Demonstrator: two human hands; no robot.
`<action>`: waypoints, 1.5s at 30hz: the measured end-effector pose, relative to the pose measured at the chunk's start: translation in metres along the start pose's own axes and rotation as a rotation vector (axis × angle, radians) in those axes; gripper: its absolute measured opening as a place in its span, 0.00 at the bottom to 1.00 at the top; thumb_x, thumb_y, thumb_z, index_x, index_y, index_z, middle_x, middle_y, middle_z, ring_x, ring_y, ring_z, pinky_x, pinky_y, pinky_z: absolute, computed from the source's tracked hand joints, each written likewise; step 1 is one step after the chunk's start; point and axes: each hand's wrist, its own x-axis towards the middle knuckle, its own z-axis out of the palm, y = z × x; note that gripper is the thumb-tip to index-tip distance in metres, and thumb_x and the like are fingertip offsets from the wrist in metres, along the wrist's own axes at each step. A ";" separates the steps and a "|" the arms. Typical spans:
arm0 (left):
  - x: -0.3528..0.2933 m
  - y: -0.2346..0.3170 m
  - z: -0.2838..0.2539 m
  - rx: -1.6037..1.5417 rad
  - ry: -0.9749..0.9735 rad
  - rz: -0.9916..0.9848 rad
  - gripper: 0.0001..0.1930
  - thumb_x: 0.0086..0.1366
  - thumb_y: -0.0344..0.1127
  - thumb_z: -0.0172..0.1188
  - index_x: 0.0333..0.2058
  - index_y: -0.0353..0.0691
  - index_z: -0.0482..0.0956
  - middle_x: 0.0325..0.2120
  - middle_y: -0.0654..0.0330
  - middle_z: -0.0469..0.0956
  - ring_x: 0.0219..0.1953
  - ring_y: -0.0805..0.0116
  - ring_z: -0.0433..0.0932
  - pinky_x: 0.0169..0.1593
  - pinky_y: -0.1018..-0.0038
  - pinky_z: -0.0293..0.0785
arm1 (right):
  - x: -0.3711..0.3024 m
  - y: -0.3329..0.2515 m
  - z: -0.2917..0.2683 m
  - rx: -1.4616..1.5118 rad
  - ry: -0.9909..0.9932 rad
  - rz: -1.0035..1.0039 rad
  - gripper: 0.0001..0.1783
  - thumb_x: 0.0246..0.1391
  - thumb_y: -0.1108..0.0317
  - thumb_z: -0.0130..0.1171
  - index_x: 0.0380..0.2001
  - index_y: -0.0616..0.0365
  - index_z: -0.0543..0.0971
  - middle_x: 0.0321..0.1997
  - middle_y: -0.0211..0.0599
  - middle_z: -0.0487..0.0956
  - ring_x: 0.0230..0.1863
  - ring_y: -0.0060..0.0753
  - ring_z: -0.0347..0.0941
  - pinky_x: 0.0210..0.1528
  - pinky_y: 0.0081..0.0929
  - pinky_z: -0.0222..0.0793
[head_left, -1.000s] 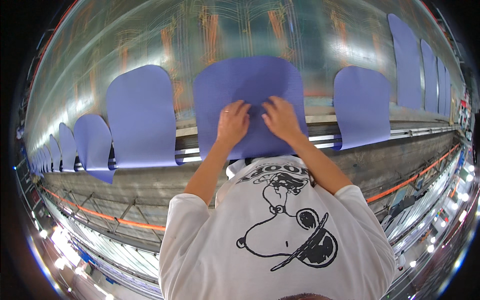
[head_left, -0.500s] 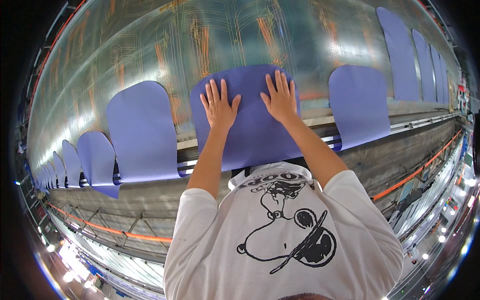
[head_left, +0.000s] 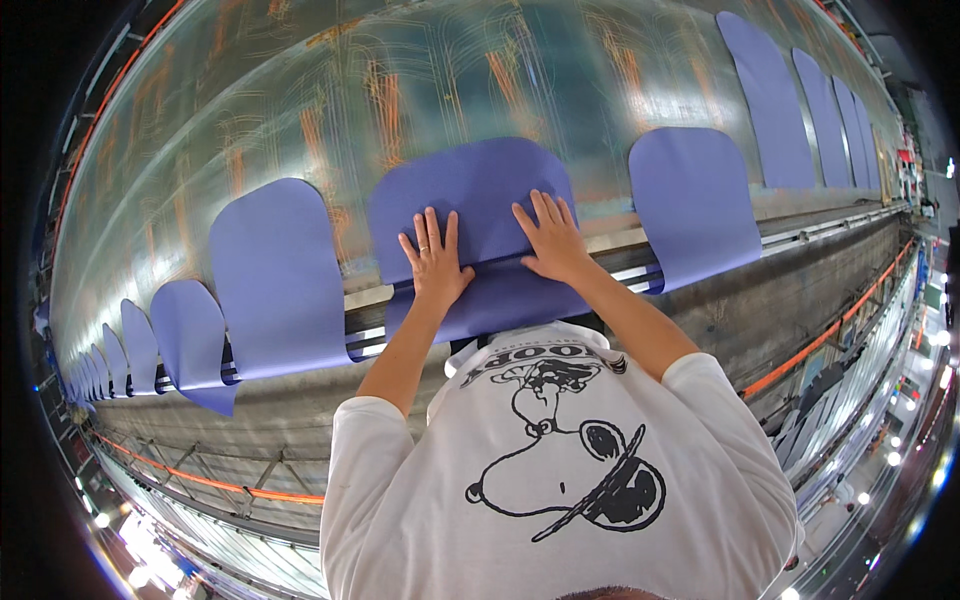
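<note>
A purple fabric piece with rounded far corners lies before me on the long shiny table. Its near part hangs over the table edge toward my body, and a dark crease runs across it between my hands. My left hand rests palm down on the piece's left side near that crease, fingers spread. Flat on its right side is my right hand, fingers stretched out and slightly farther up. Neither hand grips anything.
Similar purple pieces lie along the table edge: one close on the left, one on the right, several more beyond. A metal rail runs along the near edge. An orange bar sits lower right.
Both hands have slid toward my body over the purple piece, from its far part to near the table edge. A crease now shows across the piece.
</note>
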 end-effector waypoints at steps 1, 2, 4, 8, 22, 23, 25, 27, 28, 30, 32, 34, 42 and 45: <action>0.001 0.003 -0.001 -0.011 -0.009 -0.007 0.61 0.48 0.46 0.78 0.76 0.53 0.48 0.77 0.43 0.42 0.78 0.41 0.41 0.74 0.34 0.38 | 0.002 0.001 0.004 -0.083 0.004 0.012 0.59 0.42 0.49 0.77 0.75 0.49 0.57 0.78 0.58 0.53 0.78 0.58 0.49 0.77 0.59 0.46; 0.002 0.000 0.007 0.053 0.031 0.000 0.61 0.48 0.45 0.78 0.76 0.53 0.48 0.77 0.44 0.42 0.78 0.41 0.41 0.74 0.34 0.39 | 0.005 -0.001 0.010 -0.162 0.005 0.008 0.58 0.43 0.52 0.77 0.74 0.49 0.58 0.77 0.58 0.54 0.77 0.58 0.51 0.76 0.59 0.48; 0.001 -0.008 0.027 0.190 0.109 0.017 0.60 0.50 0.43 0.78 0.76 0.53 0.48 0.76 0.44 0.43 0.78 0.43 0.42 0.74 0.35 0.40 | 0.007 -0.009 0.008 -0.139 0.029 0.036 0.57 0.42 0.55 0.79 0.73 0.50 0.60 0.76 0.55 0.55 0.76 0.58 0.53 0.75 0.55 0.51; -0.009 -0.006 -0.012 -0.080 -0.026 0.027 0.56 0.55 0.42 0.75 0.76 0.54 0.48 0.77 0.46 0.43 0.78 0.42 0.43 0.75 0.38 0.42 | 0.007 -0.022 -0.005 -0.021 0.075 0.092 0.50 0.44 0.57 0.77 0.70 0.53 0.65 0.72 0.53 0.63 0.72 0.54 0.60 0.73 0.51 0.57; -0.024 -0.070 0.030 -0.150 -0.602 -0.312 0.45 0.73 0.71 0.30 0.52 0.36 0.85 0.55 0.44 0.80 0.63 0.43 0.74 0.69 0.54 0.62 | -0.002 -0.003 0.026 0.221 -0.659 0.304 0.54 0.65 0.23 0.21 0.56 0.58 0.82 0.62 0.54 0.79 0.68 0.56 0.70 0.73 0.58 0.55; -0.031 -0.073 0.025 -0.150 -0.552 -0.270 0.44 0.73 0.70 0.31 0.52 0.37 0.85 0.54 0.44 0.81 0.62 0.44 0.75 0.68 0.53 0.63 | -0.006 0.004 0.016 0.248 -0.684 0.302 0.53 0.65 0.23 0.23 0.58 0.58 0.82 0.62 0.54 0.78 0.68 0.55 0.70 0.73 0.56 0.55; -0.045 -0.076 -0.003 -0.144 -0.451 -0.180 0.42 0.73 0.69 0.33 0.51 0.38 0.85 0.52 0.45 0.82 0.60 0.44 0.77 0.66 0.53 0.65 | -0.018 0.020 -0.001 0.287 -0.621 0.232 0.51 0.66 0.24 0.29 0.59 0.59 0.80 0.62 0.53 0.78 0.68 0.54 0.70 0.73 0.54 0.57; -0.053 -0.059 -0.055 -0.434 -0.386 -0.102 0.40 0.74 0.67 0.35 0.51 0.39 0.85 0.50 0.46 0.83 0.57 0.44 0.78 0.64 0.52 0.67 | -0.047 0.026 -0.013 0.314 -0.450 0.109 0.48 0.66 0.26 0.35 0.60 0.60 0.79 0.63 0.52 0.78 0.68 0.53 0.70 0.72 0.52 0.58; -0.056 -0.054 -0.070 -0.577 -0.349 -0.070 0.39 0.74 0.67 0.35 0.50 0.39 0.85 0.49 0.46 0.84 0.56 0.44 0.79 0.64 0.51 0.68 | -0.054 0.023 -0.014 0.367 -0.414 0.061 0.47 0.67 0.27 0.38 0.60 0.61 0.79 0.62 0.53 0.78 0.67 0.54 0.71 0.72 0.49 0.59; -0.058 -0.059 -0.058 -0.590 -0.444 -0.081 0.38 0.75 0.68 0.39 0.54 0.37 0.83 0.53 0.45 0.82 0.59 0.45 0.77 0.63 0.58 0.70 | -0.060 0.017 -0.008 0.462 -0.347 -0.059 0.44 0.67 0.31 0.43 0.59 0.63 0.78 0.61 0.56 0.79 0.65 0.56 0.72 0.70 0.45 0.62; -0.053 -0.072 -0.021 -0.483 -0.476 -0.068 0.37 0.74 0.67 0.42 0.53 0.37 0.83 0.52 0.44 0.82 0.58 0.44 0.78 0.62 0.59 0.72 | -0.049 0.014 0.013 0.371 -0.347 -0.010 0.46 0.66 0.29 0.42 0.58 0.65 0.79 0.57 0.56 0.81 0.62 0.59 0.74 0.69 0.47 0.62; -0.046 -0.079 -0.009 -0.323 -0.408 -0.121 0.35 0.73 0.66 0.45 0.48 0.37 0.85 0.45 0.42 0.84 0.53 0.40 0.80 0.58 0.58 0.73 | -0.035 0.014 0.015 0.132 -0.445 0.137 0.48 0.65 0.26 0.40 0.58 0.65 0.79 0.56 0.56 0.81 0.60 0.58 0.75 0.68 0.49 0.63; -0.058 -0.030 -0.043 -0.756 -0.077 -0.082 0.26 0.73 0.56 0.57 0.49 0.35 0.84 0.45 0.47 0.85 0.48 0.53 0.84 0.52 0.63 0.76 | -0.109 0.080 -0.054 0.882 0.081 0.507 0.33 0.63 0.44 0.62 0.58 0.62 0.79 0.53 0.52 0.84 0.52 0.47 0.82 0.55 0.38 0.76; -0.036 0.021 -0.027 -1.029 -0.075 -0.040 0.22 0.73 0.51 0.60 0.49 0.35 0.84 0.43 0.53 0.86 0.47 0.63 0.84 0.51 0.69 0.76 | -0.150 0.165 -0.056 0.874 0.277 0.692 0.29 0.64 0.48 0.63 0.57 0.60 0.80 0.50 0.47 0.85 0.50 0.38 0.83 0.53 0.33 0.76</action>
